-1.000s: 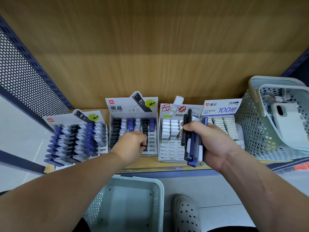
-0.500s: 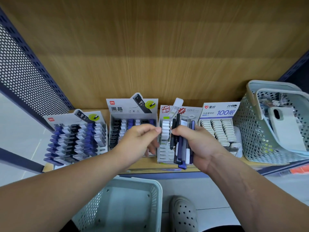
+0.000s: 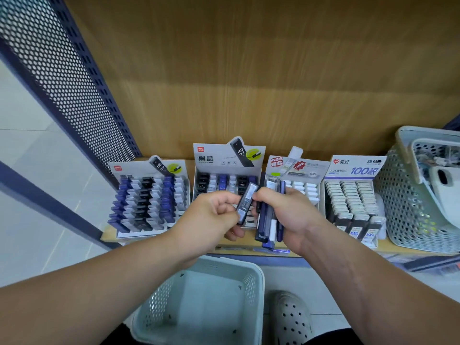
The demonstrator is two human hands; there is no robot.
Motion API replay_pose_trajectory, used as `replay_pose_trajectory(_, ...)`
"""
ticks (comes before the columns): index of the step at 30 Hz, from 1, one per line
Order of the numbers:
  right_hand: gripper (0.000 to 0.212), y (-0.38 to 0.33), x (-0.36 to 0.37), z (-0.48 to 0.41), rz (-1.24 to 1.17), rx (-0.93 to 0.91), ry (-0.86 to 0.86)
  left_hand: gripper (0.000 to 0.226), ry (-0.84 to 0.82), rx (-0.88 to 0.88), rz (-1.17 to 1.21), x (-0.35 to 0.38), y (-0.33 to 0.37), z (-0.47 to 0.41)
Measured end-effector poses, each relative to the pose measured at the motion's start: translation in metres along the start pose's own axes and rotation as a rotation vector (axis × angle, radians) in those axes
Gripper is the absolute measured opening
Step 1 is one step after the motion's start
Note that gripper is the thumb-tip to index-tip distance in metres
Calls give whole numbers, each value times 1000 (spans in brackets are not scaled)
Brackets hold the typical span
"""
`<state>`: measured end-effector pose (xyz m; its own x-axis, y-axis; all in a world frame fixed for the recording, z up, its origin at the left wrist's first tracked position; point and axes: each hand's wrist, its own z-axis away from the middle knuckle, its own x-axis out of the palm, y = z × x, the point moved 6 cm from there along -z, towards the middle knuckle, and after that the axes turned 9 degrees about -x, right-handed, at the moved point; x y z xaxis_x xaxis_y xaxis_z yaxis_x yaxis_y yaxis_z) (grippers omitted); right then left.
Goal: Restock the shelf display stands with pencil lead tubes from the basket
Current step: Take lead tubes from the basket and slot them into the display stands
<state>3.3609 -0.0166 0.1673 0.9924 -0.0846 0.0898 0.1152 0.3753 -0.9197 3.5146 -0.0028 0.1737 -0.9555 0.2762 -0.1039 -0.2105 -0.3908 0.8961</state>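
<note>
Four display stands (image 3: 353, 195) line the shelf (image 3: 105, 232). Where do the hands sit? (Desk)

Dead centre, in front of the second stand (image 3: 224, 175) and third stand (image 3: 306, 188), counting from 9 o'clock. (Photographer)

What is in the left hand (image 3: 211, 215)? (Desk)

A single tube (image 3: 246, 202), dark with a pale upper end. It is pinched between thumb and fingers (image 3: 224, 201) and tilted, top toward 1 o'clock. (Photographer)

And the right hand (image 3: 288, 212)? (Desk)

Its fingers are clenched round a bundle of tubes (image 3: 267, 220) in dark blue, black and white, held upright. The single tube sits just beside the bundle at its 9 o'clock. I cannot tell whether they touch. (Photographer)

Any baskets? (Desk)

A pale floor basket (image 3: 159, 300) is at 6 o'clock, under the forearms, with a perforated shoe (image 3: 291, 317) at its 3 o'clock. A shelf basket (image 3: 398, 207) stands at 3 o'clock in the frame, just beside the fourth stand, holding small goods and a white object. (Photographer)

What is in the stands? (Desk)

Rows of tubes fill all four: blue, black and white toward 9 o'clock, pale-capped toward 3 o'clock. (Photographer)
</note>
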Motion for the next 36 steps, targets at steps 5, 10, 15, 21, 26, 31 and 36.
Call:
replay_pose_trajectory(5, 11, -3, 2, -2, -9, 1, 4, 21, 7, -82, 8, -16, -9, -7)
replay_pose_trajectory(10, 14, -1, -3, -5, -8, 20, 0, 10, -38, -73, -19, -25, -2, -7)
replay_pose_trajectory(15, 8, -1, -7, -6, 42, 29, -46, 20, -31, -14, 79, -24, 11, -13)
replay_pose_trajectory(21, 4, -3, -20, -9, 51, 24, -14, 19, -2, -3, 148, -27, 22, -26)
replay_pose_trajectory(26, 7, -5, -31, -11, 36, 23, -5, 14, 42, -24, 44, -38, 17, -43)
replay_pose_trajectory(31, 3, -7, -42, -12, 19, 28, 18, 3, 251, 27, -347, -54, 8, -64)
replay_pose_trajectory(36, 5, -6, -55, -13, -15, 21, 28, 10, 341, 65, -540, -52, 5, -81)
